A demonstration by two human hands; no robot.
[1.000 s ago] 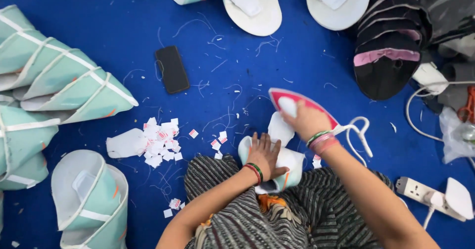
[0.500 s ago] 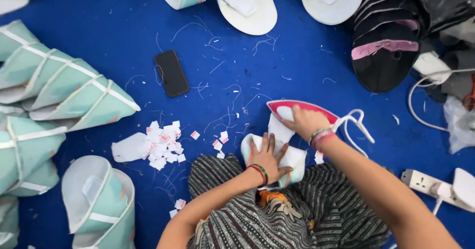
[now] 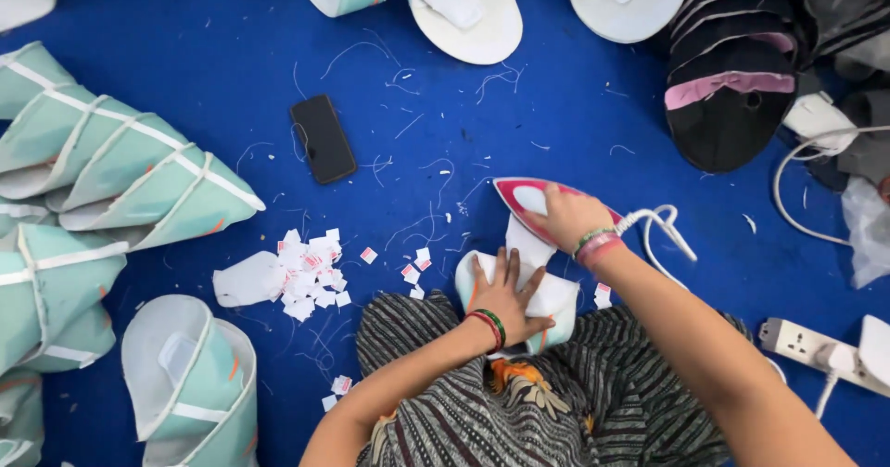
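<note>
Hands: left hand [image 3: 505, 291] spread flat, pinning white cap panel [image 3: 547, 293]; right hand [image 3: 567, 217] wrapped around pink clothes iron [image 3: 519, 196]. Iron sits just beyond left fingers, nose pointing away-left, long axis diagonal.

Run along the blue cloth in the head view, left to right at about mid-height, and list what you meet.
Stacked mint cap pieces → black phone → pile of small paper tags → left hand pressing a white piece → right hand on the iron → white power strip.
</note>
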